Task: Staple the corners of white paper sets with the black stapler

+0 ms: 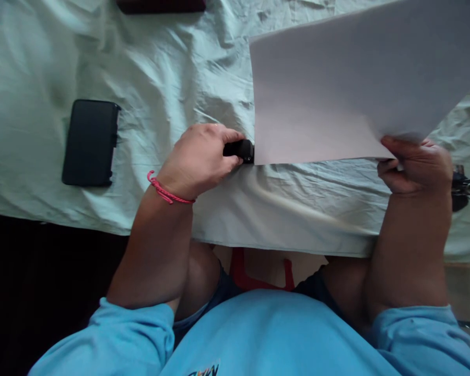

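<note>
My left hand (201, 156) is closed around a small black stapler (243, 150), thumb on the near side and fingers on the far side. Much of the stapler's body is hidden inside the hand. Its front end meets the lower left corner of the white paper (321, 94); whether the corner sits between its jaws I cannot tell. My right hand (419, 164) pinches the paper's near edge toward the right, thumb on top and fingers below. The paper is raised on the right and slightly curved. How many sheets there are does not show.
A black phone case or phone (91, 143) lies at left on the wrinkled pale green cloth (160, 68). A dark box-like thing (160, 4) is cut off at the top edge. Keys with a dark fob (462, 189) lie beside my right wrist. The table's near edge runs above my lap.
</note>
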`<state>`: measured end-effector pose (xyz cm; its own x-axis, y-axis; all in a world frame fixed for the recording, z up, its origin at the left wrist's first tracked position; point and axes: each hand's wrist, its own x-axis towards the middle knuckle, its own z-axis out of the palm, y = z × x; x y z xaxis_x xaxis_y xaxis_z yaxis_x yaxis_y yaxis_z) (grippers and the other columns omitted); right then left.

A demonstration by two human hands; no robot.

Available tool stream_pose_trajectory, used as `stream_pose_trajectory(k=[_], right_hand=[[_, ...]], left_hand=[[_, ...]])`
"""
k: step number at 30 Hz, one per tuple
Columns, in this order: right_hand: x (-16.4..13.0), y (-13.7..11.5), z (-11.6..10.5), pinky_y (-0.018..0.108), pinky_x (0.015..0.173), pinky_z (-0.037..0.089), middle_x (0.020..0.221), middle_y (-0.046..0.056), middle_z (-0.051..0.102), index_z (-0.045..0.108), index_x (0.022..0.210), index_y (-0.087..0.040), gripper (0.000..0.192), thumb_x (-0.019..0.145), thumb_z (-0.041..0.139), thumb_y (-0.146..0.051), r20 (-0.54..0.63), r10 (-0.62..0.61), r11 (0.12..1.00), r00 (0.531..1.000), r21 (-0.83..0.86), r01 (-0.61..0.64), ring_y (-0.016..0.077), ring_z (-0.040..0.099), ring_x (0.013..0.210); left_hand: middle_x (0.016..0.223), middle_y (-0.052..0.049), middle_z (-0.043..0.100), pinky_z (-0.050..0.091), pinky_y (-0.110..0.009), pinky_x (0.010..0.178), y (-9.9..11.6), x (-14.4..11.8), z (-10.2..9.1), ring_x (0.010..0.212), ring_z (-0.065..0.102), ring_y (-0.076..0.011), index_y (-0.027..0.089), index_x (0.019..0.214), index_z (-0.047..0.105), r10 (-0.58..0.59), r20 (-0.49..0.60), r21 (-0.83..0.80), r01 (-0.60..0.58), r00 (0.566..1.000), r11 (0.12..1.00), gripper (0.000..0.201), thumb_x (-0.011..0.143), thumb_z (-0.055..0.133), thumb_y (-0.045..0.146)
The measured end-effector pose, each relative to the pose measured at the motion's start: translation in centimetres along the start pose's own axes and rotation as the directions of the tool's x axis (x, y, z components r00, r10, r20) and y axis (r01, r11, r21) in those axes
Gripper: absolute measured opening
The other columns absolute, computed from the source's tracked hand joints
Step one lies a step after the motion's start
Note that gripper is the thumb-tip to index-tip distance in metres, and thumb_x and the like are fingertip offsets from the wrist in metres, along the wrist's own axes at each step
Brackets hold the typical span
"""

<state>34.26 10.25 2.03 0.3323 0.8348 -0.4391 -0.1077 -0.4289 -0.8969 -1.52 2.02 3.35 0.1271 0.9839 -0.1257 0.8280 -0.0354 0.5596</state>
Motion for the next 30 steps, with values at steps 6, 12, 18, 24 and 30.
stream_pose_trajectory(k=[6,12,18,24,30], right_hand=[[-0.2,0.1,0.5,0.012,0.034,0.026,0.076,-0.007,0.056,0.060,0.079,-0.019,0.045,0.042,0.080,-0.004,-0.021,0.002,1.000,1.000,-0.016,-0.003,0.0036,0.044,0.058],[-0.5,0.3,1.0,0.013,0.036,0.024,0.077,-0.006,0.058,0.057,0.079,-0.019,0.043,0.045,0.079,-0.004,-0.004,0.009,0.999,1.000,-0.048,-0.010,0.0048,0.047,0.058],[-0.5,0.7,1.1,0.014,0.034,0.026,0.076,-0.004,0.059,0.058,0.077,-0.018,0.044,0.042,0.082,-0.007,0.012,-0.005,0.997,1.000,-0.072,0.006,0.0054,0.048,0.058],[-0.3,0.8,1.1,0.013,0.035,0.028,0.077,-0.004,0.061,0.060,0.076,-0.018,0.042,0.042,0.081,-0.007,0.012,-0.017,0.997,1.000,-0.074,0.018,0.0055,0.048,0.059],[0.0,1.0,0.8,0.014,0.035,0.028,0.080,-0.003,0.061,0.060,0.077,-0.019,0.042,0.045,0.082,-0.006,0.034,-0.021,0.996,0.999,-0.082,0.024,0.0060,0.049,0.059]], left_hand=[[0.124,-0.009,0.081,0.057,-0.054,0.109,0.5,0.0,-0.1,0.120,0.073,-0.0381,0.026,0.125,0.084,-0.035,0.018,0.075,0.034,0.999,0.997,0.042,0.087,0.067,0.024],[0.123,-0.007,0.082,0.058,-0.051,0.108,0.6,0.0,-0.2,0.119,0.074,-0.0367,0.028,0.125,0.084,-0.019,0.035,0.105,0.015,0.999,0.994,0.042,0.087,0.065,0.025],[0.123,-0.012,0.081,0.057,-0.050,0.108,0.9,0.1,-0.5,0.119,0.073,-0.0374,0.019,0.129,0.082,-0.014,0.094,0.138,0.001,0.995,0.990,0.048,0.087,0.061,0.024],[0.125,-0.011,0.078,0.055,-0.048,0.113,0.3,0.1,-0.9,0.122,0.071,-0.0351,0.020,0.130,0.082,0.028,0.145,0.089,-0.041,0.989,0.995,0.049,0.088,0.059,0.029],[0.124,-0.009,0.077,0.054,-0.051,0.113,0.0,0.0,-0.6,0.120,0.069,-0.0351,0.025,0.128,0.082,0.028,0.136,0.090,-0.040,0.990,0.995,0.045,0.090,0.059,0.032]])
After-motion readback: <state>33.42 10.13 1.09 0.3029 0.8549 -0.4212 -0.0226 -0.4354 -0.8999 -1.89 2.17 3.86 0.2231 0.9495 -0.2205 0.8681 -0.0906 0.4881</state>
